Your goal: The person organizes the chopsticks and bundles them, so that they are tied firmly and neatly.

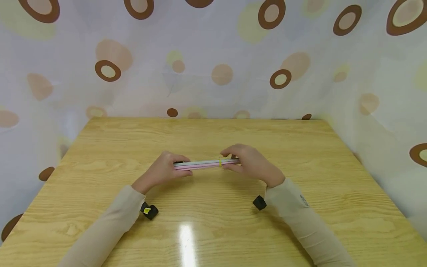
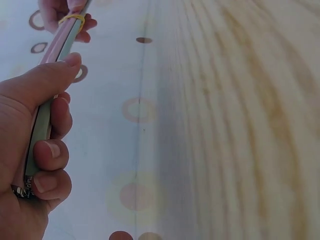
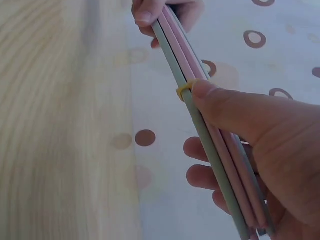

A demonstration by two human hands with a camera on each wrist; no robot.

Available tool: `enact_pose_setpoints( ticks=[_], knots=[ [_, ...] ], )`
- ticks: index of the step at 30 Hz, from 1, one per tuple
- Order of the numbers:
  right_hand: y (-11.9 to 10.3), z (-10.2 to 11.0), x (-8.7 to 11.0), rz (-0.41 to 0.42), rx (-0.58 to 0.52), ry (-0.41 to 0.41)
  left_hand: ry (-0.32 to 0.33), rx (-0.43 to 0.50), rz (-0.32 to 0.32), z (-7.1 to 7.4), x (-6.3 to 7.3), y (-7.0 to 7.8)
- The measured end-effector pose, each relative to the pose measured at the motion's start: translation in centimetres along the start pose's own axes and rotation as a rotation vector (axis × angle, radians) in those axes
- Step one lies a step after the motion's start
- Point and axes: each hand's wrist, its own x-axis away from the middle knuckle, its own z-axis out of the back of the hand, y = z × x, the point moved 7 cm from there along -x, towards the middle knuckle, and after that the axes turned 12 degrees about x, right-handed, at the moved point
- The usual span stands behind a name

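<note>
Both hands hold a bundle of slim pink and pale green chopsticks (image 1: pixel 203 164) level above the table, with a yellow rubber band (image 1: pixel 220 162) around it nearer the right end. The left hand (image 1: pixel 166 167) grips the left end, thumb along one side and fingers curled round the other; dark patterned tips show by its palm in the left wrist view. On the right part, the right hand (image 1: pixel 251 163) holds the bundle between thumb and fingers. Its thumb tip touches the chopsticks beside the band (image 3: pixel 186 90) in the right wrist view. Flat stick ends show near the right palm.
The wood-grain table (image 1: pixel 200 139) stretches out under the hands. A pale curtain (image 1: pixel 143 92) with brown and peach circles stands behind and along both sides. Small black devices (image 1: pixel 259 203) sit at the wrists, beside the beige sleeves (image 1: pixel 297 211).
</note>
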Motion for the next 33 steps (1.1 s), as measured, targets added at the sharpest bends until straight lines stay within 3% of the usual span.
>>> enact_pose_setpoints(
  ticks=[12, 26, 33],
  knots=[
    [-0.2, 0.1, -0.4, 0.068, 0.088, 0.033, 0.04, 0.005, 0.005, 0.4, 0.1, 0.1],
    [-1.6, 0.8, 0.2, 0.109, 0.181, 0.183, 0.1, -0.018, -0.016, -0.2, -0.1, 1.7],
    [-2.3, 0.0, 0.2, 0.134, 0.137, 0.126, 0.039, -0.03, -0.078, -1.3, -0.8, 2.5]
  ],
)
